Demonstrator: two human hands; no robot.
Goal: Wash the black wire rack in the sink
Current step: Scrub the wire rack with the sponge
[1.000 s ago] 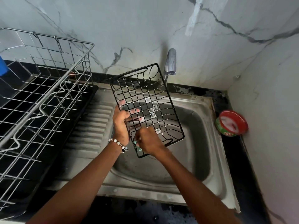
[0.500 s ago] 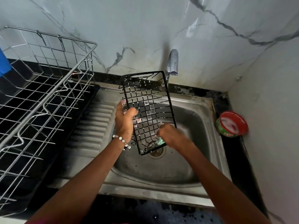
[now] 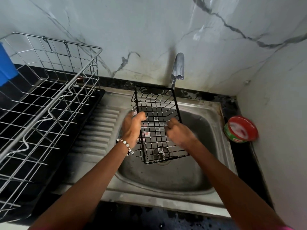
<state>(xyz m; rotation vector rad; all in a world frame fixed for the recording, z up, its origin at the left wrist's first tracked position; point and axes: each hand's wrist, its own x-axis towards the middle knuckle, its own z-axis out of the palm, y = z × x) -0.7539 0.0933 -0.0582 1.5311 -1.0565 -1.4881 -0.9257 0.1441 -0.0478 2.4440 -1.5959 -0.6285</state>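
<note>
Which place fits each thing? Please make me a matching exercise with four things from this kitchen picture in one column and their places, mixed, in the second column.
Things:
1. black wire rack
2. red tub
3. silver dish rack
4. tap

Places:
A. on the counter, right of the sink
B. on the wall behind the sink
C. held over the basin by the left hand
D. left of the sink, over a black tray

Pairs: 1-C, 2-A, 3-D, 4-B
</note>
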